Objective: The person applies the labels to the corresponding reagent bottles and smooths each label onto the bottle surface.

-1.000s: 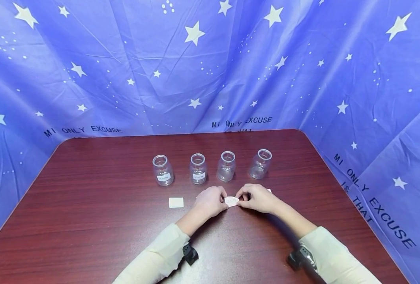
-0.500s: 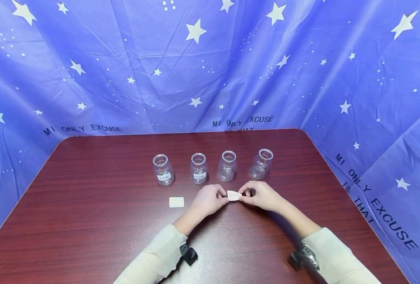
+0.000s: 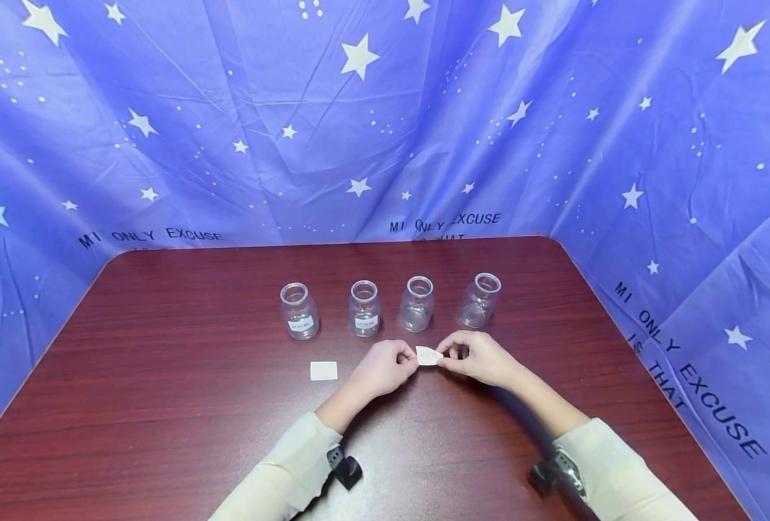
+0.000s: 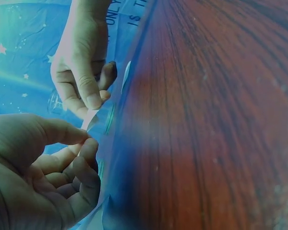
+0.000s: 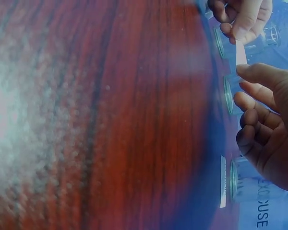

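Between my two hands a small white paper label (image 3: 428, 355) with faint print is held just above the table, its edge slightly curved. My left hand (image 3: 385, 367) pinches the left end between thumb and forefinger, while my right hand (image 3: 478, 359) pinches the right end. The label (image 5: 241, 53) shows edge-on in the right wrist view. Behind the hands stand clear glass jars in a row. The leftmost jar (image 3: 299, 310) and the second jar (image 3: 364, 307) carry white labels on their fronts. The third jar (image 3: 416, 304) and the rightmost jar (image 3: 479, 300) show none.
A blank-looking white paper piece (image 3: 323, 371) lies left of my left hand. In the right wrist view another white label (image 5: 223, 182) lies near a jar; my right hand hides it in the head view. A star-printed blue curtain (image 3: 261, 108) borders the dark red table (image 3: 163, 405).
Both hands have moved slightly away from me, toward the jars, with the label. It now shows flatter and less bowed than a second ago.
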`<act>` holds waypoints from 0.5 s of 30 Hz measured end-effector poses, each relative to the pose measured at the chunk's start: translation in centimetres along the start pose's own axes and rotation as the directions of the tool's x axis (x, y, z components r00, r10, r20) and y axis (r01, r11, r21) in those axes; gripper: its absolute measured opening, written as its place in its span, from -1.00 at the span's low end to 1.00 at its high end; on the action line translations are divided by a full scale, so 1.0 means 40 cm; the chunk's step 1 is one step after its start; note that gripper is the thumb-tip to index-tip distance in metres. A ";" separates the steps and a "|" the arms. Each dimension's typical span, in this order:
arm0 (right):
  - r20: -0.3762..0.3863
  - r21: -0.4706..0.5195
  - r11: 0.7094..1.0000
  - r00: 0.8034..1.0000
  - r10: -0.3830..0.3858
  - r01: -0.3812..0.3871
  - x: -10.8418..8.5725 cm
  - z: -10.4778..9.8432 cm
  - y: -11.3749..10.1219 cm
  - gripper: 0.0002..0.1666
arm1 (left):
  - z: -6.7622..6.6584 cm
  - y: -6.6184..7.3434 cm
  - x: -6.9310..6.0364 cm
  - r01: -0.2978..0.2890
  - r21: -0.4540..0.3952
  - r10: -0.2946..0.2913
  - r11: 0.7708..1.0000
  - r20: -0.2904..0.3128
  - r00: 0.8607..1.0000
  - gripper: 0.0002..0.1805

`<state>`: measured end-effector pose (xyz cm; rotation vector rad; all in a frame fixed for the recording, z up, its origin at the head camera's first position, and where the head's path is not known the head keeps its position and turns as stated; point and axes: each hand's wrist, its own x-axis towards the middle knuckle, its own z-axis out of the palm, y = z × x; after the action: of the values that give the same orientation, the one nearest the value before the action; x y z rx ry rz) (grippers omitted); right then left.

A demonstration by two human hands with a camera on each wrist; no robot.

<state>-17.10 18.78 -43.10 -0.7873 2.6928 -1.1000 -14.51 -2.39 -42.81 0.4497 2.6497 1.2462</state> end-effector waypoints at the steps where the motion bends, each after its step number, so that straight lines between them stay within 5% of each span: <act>1: -0.005 0.003 1.000 1.000 0.003 -0.003 0.000 0.000 -0.002 -0.85 | 0.000 0.000 0.000 0.003 -0.010 -0.003 1.000 0.001 1.000 -0.93; 7: -0.054 0.026 1.000 0.998 -0.011 0.013 -0.004 0.001 -0.010 -0.77 | -0.002 -0.001 0.001 0.029 -0.056 -0.030 0.998 -0.003 1.000 -0.90; 15: -0.143 -0.013 0.992 0.981 -0.129 0.129 -0.005 0.009 -0.031 -0.81 | -0.003 0.003 0.002 0.044 -0.090 -0.045 0.995 -0.005 0.999 -0.88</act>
<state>-16.30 17.93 -42.53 -0.9293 2.7954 -1.2250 -14.61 -2.40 -42.64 0.3708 2.5819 1.3484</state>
